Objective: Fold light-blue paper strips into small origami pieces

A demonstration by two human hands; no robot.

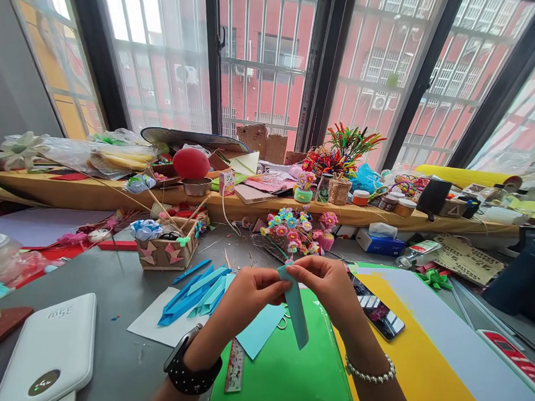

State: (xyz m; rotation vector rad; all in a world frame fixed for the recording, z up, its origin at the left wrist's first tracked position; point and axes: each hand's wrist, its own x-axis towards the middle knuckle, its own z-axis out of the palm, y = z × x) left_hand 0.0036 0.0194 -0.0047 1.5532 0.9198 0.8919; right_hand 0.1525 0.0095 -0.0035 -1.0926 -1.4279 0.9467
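Note:
My left hand point(264, 286) and my right hand point(319, 279) meet above the green folder point(282, 372). Both pinch the upper end of a folded light blue paper strip point(298, 317), whose lower end hangs down free. Under the hands a light blue paper sheet point(262, 330) lies on the folder, beside a small patterned ruler point(235, 367). Left of my left hand, several folded blue paper pieces point(187, 297) rest on a white sheet point(149, 322).
A white power bank point(51, 345) lies at the left, and a black phone point(378, 309) on yellow paper point(420, 361) at the right. Behind stand a cardboard box point(167, 252), a bunch of craft flowers point(293, 225) and a tissue pack point(381, 241). A cluttered shelf point(258, 209) runs below the windows.

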